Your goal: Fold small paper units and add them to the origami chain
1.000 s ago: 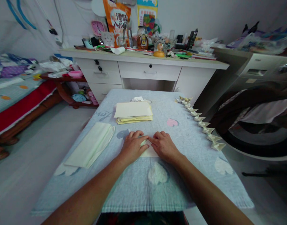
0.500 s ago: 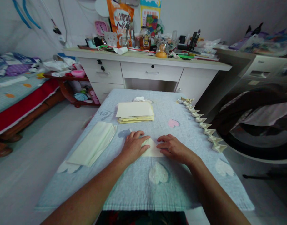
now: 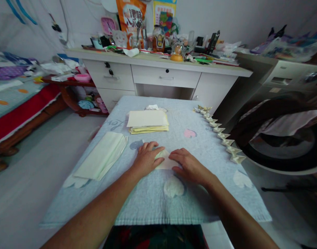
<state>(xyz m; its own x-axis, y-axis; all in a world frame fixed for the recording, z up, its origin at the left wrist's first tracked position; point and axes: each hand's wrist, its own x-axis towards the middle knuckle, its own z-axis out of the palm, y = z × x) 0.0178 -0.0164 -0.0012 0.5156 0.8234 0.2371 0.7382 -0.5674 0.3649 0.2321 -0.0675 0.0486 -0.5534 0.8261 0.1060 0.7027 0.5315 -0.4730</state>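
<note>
A small cream sheet of folded paper lies on the cloth-covered table between my hands, its upper part sloping to a point. My left hand rests on its left side, fingers spread and thumb on the paper. From the right, my right hand touches the paper's right side with slightly bent, parted fingers, which cover that corner. Beyond them sits a stack of cream and yellow paper. A pile of longer pale green sheets lies left of my left hand.
Several folded paper pieces form a row along the table's right side. Crumpled white tissue lies behind the stack. A cluttered white desk stands beyond the table, a front-loading washing machine to the right, a bed at left.
My right hand has shifted slightly left over the paper, covering more of its right side. My left hand stays on the left side. The whole view has shifted a little.
</note>
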